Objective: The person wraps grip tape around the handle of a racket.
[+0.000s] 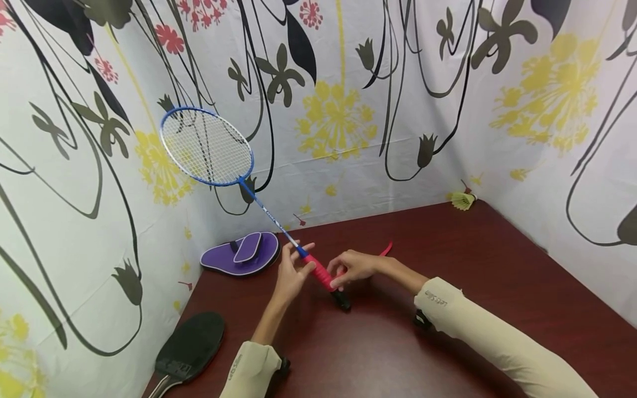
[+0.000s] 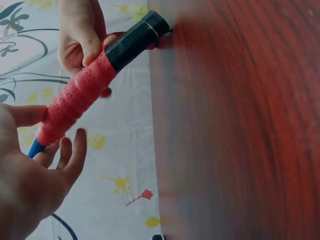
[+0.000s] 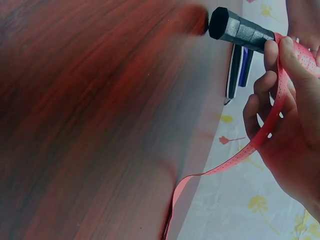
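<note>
In the head view, shows a badminton racket held slantwise over the bench, with the strung head up at the far left and the bare black handle end down at the right, nearer the body. Puts the left hand at the upper part of the handle, with thumb and fingers on either side, and the right hand lower down, closer to that black end. Shows red tape wound between the two, with a loose tail past the right wrist.

From the left wrist, runs the handle diagonally, from the blue collar beside the left hand up to the black end at upper right. Gives a light hold on the left, several fingers spread apart; sets the right hand just beside the border between red and black.

From the right wrist, shows a thumb-and-finger pinch on the tape right at that border, black stub to one side, wound part to the other. Trails the unwound strip across the palm, then down to the lower left. Cannot tell where that strip ends.
</note>
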Demonstrator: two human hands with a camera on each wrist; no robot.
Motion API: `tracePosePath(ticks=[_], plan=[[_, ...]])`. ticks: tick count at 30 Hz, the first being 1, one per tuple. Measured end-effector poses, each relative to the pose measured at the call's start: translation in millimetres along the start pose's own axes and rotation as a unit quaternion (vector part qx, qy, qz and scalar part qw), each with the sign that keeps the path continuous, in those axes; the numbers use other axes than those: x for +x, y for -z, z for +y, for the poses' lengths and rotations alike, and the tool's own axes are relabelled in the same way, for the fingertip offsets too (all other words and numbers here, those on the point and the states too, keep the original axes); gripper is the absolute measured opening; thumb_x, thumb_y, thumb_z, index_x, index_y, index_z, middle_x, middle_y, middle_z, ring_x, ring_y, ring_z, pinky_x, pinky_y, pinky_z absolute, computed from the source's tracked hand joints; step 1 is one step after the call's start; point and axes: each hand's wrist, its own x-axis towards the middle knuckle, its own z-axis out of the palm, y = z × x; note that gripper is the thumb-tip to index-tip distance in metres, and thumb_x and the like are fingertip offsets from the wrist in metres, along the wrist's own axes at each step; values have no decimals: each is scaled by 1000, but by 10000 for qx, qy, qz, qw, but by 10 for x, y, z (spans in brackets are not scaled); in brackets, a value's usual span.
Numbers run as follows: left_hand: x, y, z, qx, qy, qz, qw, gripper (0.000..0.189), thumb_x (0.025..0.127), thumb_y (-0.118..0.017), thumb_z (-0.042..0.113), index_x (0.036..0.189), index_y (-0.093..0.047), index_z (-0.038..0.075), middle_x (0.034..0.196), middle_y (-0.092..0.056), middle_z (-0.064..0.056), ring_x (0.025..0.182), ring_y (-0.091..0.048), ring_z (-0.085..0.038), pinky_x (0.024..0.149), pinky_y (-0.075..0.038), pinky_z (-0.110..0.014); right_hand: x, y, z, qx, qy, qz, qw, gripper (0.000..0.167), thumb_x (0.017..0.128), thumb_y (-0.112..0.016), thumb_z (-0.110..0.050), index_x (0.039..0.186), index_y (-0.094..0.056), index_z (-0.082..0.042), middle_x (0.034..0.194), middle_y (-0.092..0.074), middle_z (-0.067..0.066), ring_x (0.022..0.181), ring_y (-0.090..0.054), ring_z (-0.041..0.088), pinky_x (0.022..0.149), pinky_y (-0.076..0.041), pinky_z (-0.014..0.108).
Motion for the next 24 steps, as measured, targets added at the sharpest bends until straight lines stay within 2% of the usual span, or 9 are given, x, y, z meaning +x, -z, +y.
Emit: tracePosePath(ticks=[3, 6, 10, 13, 15, 18, 21, 24], plan=[[-7, -2, 0, -42, 55, 68, 10000, 62, 91, -71, -10, 143, -40, -2, 139, -63, -23, 119, -64, -40, 82, -56, -22, 10, -4, -12, -166, 77, -34, 9998, 30, 98, -74, -31, 119, -74, -8, 80, -77, 11, 72, -69, 39, 57, -43, 19], [-20, -16, 21, -31, 136, 143, 9998, 62, 91, -70, -9, 146, -44, 2, 138, -65, -20, 128, -61, -36, 89, -57, -29, 18, -13, -5, -260, 97, 9, 9996, 26, 98, -75, -32, 113, -76, -11, 79, -77, 13, 69, -66, 41, 55, -38, 19], [-43, -60, 33, 214, 93, 207, 9995, 69, 92, -72, -5, 154, -43, 6, 132, -69, -17, 122, -66, -35, 92, -59, -37, 9, -46, 19, -242, -51, 168, 9996, 17, 95, -78, -34, 102, -76, -18, 74, -76, 11, 66, -66, 41, 52, -40, 18], [-53, -103, 30, 481, -70, 306, 9984, 75, 92, -78, 2, 156, -39, 6, 124, -73, -15, 109, -72, -32, 85, -61, -35, -15, -71, 11, -128, -156, 253, 9995, 17, 93, -79, -34, 99, -75, -19, 71, -75, 9, 66, -69, 41, 51, -45, 19], [-53, -130, 22, 602, -154, 424, 9972, 79, 90, -81, 4, 157, -39, 7, 121, -75, -13, 103, -74, -30, 78, -61, -30, -32, -78, -9, -111, -178, 236, 9995, 20, 93, -79, -35, 101, -75, -17, 69, -74, 7, 67, -70, 41, 52, -50, 24], [-41, -159, 9, 620, -223, 588, 9961, 81, 88, -83, 3, 156, -41, 9, 118, -75, -13, 98, -75, -30, 70, -60, -25, -60, -71, -39, -113, -159, 66, 9998, 28, 96, -75, -35, 113, -74, -12, 70, -75, 5, 68, -72, 39, 59, -58, 36], [-21, -167, 14, 624, -331, 641, 9954, 81, 86, -83, 1, 156, -42, 9, 116, -76, -14, 98, -75, -31, 68, -60, -25, -89, -53, -43, -59, -119, -182, 9997, 34, 101, -69, -32, 125, -69, -7, 73, -76, 4, 71, -73, 36, 69, -61, 49], [2, -160, 42, 707, -458, 623, 9945, 82, 86, -83, 0, 156, -42, 9, 115, -76, -13, 98, -76, -31, 69, -61, -27, -108, -24, -15, 0, -64, -352, 9994, 34, 104, -64, -30, 130, -67, -7, 78, -78, 3, 73, -73, 30, 73, -60, 52]])
